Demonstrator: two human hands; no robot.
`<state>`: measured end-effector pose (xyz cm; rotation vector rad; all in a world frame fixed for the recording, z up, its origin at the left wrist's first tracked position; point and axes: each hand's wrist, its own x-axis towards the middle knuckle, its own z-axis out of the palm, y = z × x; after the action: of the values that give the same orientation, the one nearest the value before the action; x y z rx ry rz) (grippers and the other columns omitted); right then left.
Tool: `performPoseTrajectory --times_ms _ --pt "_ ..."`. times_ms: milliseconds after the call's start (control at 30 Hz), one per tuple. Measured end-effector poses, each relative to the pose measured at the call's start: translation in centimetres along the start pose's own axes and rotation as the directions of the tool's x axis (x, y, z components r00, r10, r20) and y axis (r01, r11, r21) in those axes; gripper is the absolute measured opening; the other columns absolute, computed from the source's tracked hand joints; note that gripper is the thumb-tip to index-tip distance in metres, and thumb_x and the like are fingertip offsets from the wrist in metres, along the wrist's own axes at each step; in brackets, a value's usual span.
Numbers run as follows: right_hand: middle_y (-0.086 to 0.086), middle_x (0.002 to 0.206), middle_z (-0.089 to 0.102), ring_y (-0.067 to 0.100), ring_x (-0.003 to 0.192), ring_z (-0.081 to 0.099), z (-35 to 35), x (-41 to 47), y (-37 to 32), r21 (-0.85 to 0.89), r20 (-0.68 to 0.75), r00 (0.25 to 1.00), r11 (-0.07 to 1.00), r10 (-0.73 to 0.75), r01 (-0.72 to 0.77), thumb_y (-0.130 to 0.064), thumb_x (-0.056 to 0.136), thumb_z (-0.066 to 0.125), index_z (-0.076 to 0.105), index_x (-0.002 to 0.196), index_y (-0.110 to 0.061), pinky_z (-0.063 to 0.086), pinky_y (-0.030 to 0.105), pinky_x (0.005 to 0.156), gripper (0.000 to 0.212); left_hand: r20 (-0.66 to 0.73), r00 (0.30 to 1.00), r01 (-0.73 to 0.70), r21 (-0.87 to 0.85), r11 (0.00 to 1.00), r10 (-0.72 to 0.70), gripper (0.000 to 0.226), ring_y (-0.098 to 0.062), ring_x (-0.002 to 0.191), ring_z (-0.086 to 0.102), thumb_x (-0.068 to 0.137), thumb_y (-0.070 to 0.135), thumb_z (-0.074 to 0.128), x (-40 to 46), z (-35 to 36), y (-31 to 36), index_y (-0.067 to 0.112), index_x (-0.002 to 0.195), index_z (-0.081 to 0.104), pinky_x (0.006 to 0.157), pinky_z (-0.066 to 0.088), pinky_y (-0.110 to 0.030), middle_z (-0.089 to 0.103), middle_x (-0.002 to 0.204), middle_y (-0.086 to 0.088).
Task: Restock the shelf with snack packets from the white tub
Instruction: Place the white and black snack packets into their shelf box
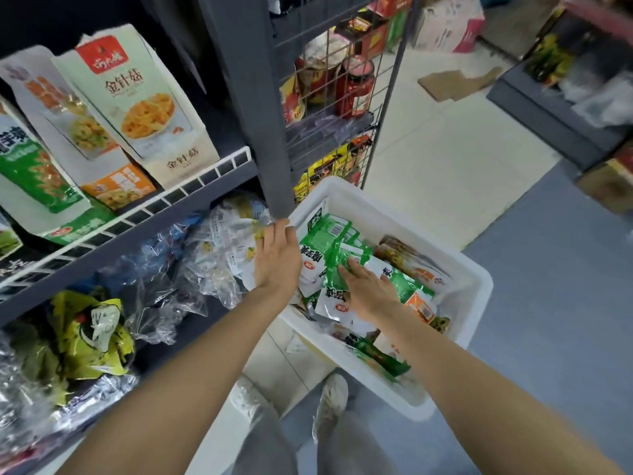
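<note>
**Both hands lowered at the white tub beside the snack shelf**

Down on the floor, just beside the dark grey metal shelf unit (236, 97), a white rectangular plastic tub (455, 299) is seen, filled with a loose heap of snack packets. Green-and-white flat foil packets (325, 241) with black lettering and a small red logo are piled towards the shelf side; brown-and-orange packets (407, 260) lie along the far side, and more green ones (376, 356) at the near edge. On the upper shelf, behind a white wire rail (191, 188), tall pale display cartons (137, 104) printed with pictures of food are stood leaning back. On the lower shelf, clear crinkled plastic bags of small packets (191, 269) and a yellow crumpled bag (82, 334) are kept.

The right hand (368, 291) is laid palm down on the green-and-white packets in the tub, its fingers spread and nearly straight, pressing rather than clasping. The left hand (277, 258) is held over the tub's shelf-side rim, back upward, fingers extended and relaxed towards the shelf post; nothing is seen gripped in it. Both bare forearms are reached forward and down.
</note>
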<state>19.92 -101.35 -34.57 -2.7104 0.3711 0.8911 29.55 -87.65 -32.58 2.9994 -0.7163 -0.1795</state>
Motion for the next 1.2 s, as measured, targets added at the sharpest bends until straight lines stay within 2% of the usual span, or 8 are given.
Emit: performPoseTrajectory --times_ms 233,567,667,800,867,1000,1133,1200 --pt "-0.012 0.156 -0.011 0.022 0.143 0.016 -0.2 0.7 1.2 0.077 0.059 0.998 0.997 -0.023 0.018 -0.007 0.095 0.043 0.003 0.148 -0.037 0.041 0.046 0.104 0.073 -0.054 0.996 0.073 0.063 0.995 -0.069 0.050 -0.028 0.119 0.037 0.084 0.000 0.055 1.4 0.2 -1.3 0.007 0.131 0.041 0.096 0.035 -0.036 0.039 0.132 -0.012" --pt "-0.009 0.157 -0.010 0.021 0.145 0.007 0.2 0.7 0.7 0.156 0.049 0.999 0.988 -0.011 0.003 -0.001 0.093 0.042 0.006 0.149 -0.032 0.025 0.045 0.112 0.074 -0.102 0.995 0.019 0.028 0.999 -0.016 0.040 -0.031 0.111 0.045 0.078 0.000 0.063 1.5 0.7 -1.4 0.007 0.117 0.056 0.088 0.038 -0.039 0.048 0.120 -0.013" --pt "-0.007 0.158 -0.009 0.021 0.145 0.006 0.1 0.7 0.3 0.158 0.041 0.999 0.988 -0.007 0.000 -0.008 0.095 0.045 0.007 0.150 -0.029 0.024 0.046 0.114 0.069 -0.090 0.996 0.006 0.027 1.000 -0.004 0.032 -0.033 0.106 0.048 0.071 0.001 0.072 1.4 1.2 -1.1 0.003 0.102 0.065 0.088 0.041 -0.042 0.051 0.111 -0.013" --pt "0.000 0.158 -0.011 0.022 0.145 0.001 0.4 0.3 -0.1 0.246 0.027 0.999 0.969 -0.029 0.022 -0.027 0.095 0.051 0.009 0.150 -0.022 0.017 0.045 0.116 0.069 -0.021 0.999 -0.046 0.021 0.999 0.046 0.022 -0.030 0.112 0.043 0.082 0.001 0.061 1.2 1.2 -1.0 0.003 0.103 0.065 0.096 0.039 -0.038 0.049 0.114 -0.010" --pt "0.000 0.158 -0.011 0.022 0.146 0.001 0.6 0.1 -0.3 0.308 0.014 0.999 0.951 -0.035 0.029 -0.029 0.095 0.050 0.011 0.150 -0.021 0.017 0.044 0.117 0.068 -0.006 0.996 -0.085 -0.114 0.990 0.085 0.019 -0.029 0.107 0.048 0.091 0.003 0.049 0.6 0.3 -0.8 0.001 0.107 0.060 0.087 0.041 -0.035 0.054 0.110 -0.013" --pt "0.003 0.158 -0.005 0.027 0.143 0.017 -0.1 -0.8 -0.7 0.423 -0.009 1.000 0.906 -0.009 0.012 -0.027 0.097 0.047 0.015 0.150 -0.017 0.021 0.041 0.116 0.063 -0.071 0.997 -0.042 -0.362 0.931 0.018 0.014 -0.030 0.064 0.051 0.098 0.007 0.038 -2.0 -1.6 -1.0 -0.002 0.106 0.046 0.052 0.032 -0.035 0.054 0.075 -0.015" --pt "0.007 0.157 0.015 0.026 0.137 0.032 -1.3 -3.0 -2.1 0.509 -0.073 0.996 0.857 -0.047 0.077 -0.031 0.097 0.047 0.018 0.149 -0.018 0.026 0.036 0.112 0.061 -0.159 0.980 0.021 -0.515 0.857 -0.120 0.018 -0.036 0.058 0.055 0.099 0.013 0.040 -4.3 -3.4 -2.7 0.000 0.108 0.048 0.046 0.040 -0.038 0.054 0.065 -0.017" --pt "0.008 0.152 0.028 0.021 0.115 0.054 -1.7 -4.1 -3.4 0.552 -0.035 0.992 0.825 -0.122 0.121 -0.034 0.096 0.047 0.019 0.149 -0.019 0.039 0.032 0.099 0.062 -0.180 0.973 0.020 -0.552 0.834 -0.142 0.016 -0.038 0.061 0.056 0.099 0.014 0.041 -5.3 -4.1 -3.7 0.008 0.112 0.047 0.054 0.045 -0.045 0.058 0.069 -0.020"
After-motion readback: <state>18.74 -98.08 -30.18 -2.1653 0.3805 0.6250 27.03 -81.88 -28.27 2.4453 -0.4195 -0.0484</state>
